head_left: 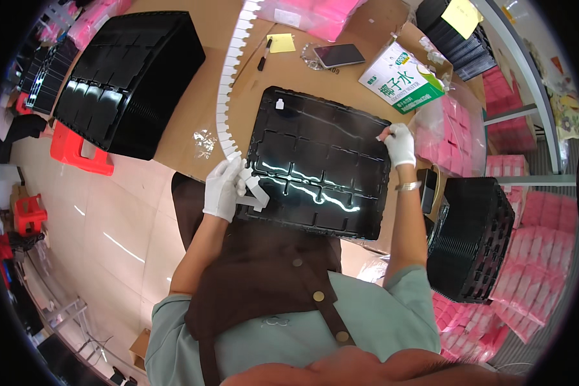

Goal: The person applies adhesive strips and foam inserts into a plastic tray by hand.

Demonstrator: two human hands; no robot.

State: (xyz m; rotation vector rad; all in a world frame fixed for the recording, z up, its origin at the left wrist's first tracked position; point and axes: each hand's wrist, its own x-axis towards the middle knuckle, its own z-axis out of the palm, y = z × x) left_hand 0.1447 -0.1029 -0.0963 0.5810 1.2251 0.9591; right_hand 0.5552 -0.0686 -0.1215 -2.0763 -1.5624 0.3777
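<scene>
A black plastic tray [315, 161] with moulded compartments lies in front of me on the brown table. One small white label [280, 103] sits near its far left corner. At the tray's near left edge my left hand [223, 188], in a white glove, is closed on a long strip of white labels [224, 96]. The strip runs away across the table, and its loose end curls over the tray. My right hand [400, 144], gloved with bare fingertips showing, pinches at the tray's far right corner. A tiny pale bit shows at those fingertips, too small to name.
Stacked black trays [128, 77] stand at the left, with another stack [473, 238] at the right. Beyond the tray lie a marker pen [264, 55], yellow notes [281, 43], a phone [338, 56] and a green-white carton [402, 77]. Pink packs [453, 128] fill the right side.
</scene>
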